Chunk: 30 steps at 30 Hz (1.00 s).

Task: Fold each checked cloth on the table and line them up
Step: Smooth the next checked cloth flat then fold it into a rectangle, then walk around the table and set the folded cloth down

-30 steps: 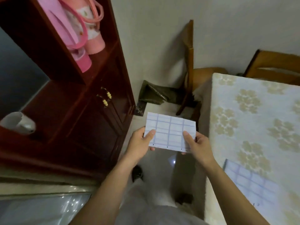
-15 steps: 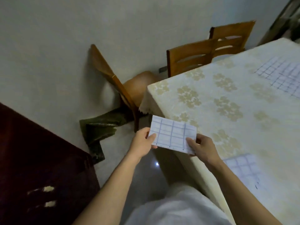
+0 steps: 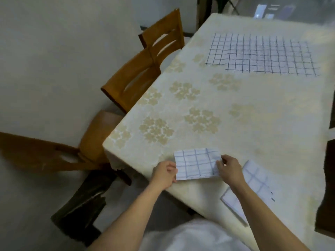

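Grip: the left hand (image 3: pixel 164 173) pinches the left short edge of the folded checked cloth (image 3: pixel 196 164), fingers curled round it. The right hand (image 3: pixel 229 170) pinches the right short edge in the same way. The cloth is stretched between both hands over the near left corner of the table (image 3: pixel 244 124), with its long axis running left to right.

Reference for placement: a second folded cloth (image 3: pixel 255 178) lies on the table just beside the right hand, on its right, and is set askew to the held cloth. The right hand is the nearer one, so alignment is judged to be made toward that side.

Limits of view: the right forearm covers part of the second folded cloth. Contact between held cloth and table cannot be determined. Unfolded checked cloths (image 3: pixel 262 55) lie flat and overlapping at the far end, well apart; their number is unclear.
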Tool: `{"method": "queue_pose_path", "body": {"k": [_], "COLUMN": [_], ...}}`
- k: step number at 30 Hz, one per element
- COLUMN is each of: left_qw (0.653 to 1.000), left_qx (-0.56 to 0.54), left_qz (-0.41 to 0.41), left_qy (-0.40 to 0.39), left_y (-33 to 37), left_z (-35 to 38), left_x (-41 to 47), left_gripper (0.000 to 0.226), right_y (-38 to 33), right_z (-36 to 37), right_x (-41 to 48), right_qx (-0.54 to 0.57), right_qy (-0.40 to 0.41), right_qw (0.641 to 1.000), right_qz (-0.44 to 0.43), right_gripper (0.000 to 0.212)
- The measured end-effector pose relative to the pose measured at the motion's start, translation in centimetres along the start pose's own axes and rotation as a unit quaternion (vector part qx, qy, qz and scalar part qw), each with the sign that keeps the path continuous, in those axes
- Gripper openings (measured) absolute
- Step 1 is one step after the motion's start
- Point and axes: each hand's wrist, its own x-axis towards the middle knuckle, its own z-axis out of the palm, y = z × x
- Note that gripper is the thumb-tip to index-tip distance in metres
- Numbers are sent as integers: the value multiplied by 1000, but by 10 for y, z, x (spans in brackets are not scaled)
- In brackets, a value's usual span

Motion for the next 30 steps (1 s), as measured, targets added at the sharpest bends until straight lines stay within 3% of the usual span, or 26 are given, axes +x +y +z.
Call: {"method": "queue_pose_path", "body": {"k": [6,12,15,17,20,24,27,30], "left_qw": [994,984,974,964,920,826,736,714], "left_qx": [99,146,188,222,301,394,500,533], "left_qz": [42,80,101,137,250,387,427,409], "left_qy": [-33,-64,-69,-54,-13,-115,-160,-198], "left_y": [40,60,62,61,65,82,86,77], "left_z": [30,44,42,39,37,53,66,64], "left_x": [53,85,98,102,103,115,134,152], "left_gripper": [15,14,18,33,50,67,72,80], "right_y": [16,19,18,15,4,-16,-8,3], "right_z": [-18,-27,-24,-21,-11,15,37,44], "right_x": [12,14,5,-2,1,27,48,50], "right_qx": [30,89,41,-15,-55,-156,-237,-260], "right_qy": [66,142,182,220,224,168,80,65], "right_qw": [996,978,975,969,972,973,968,963], "right_qz": [49,125,124,111,52,-29,-12,41], "right_gripper": [23,47,48,48,48,54,60,54]}}
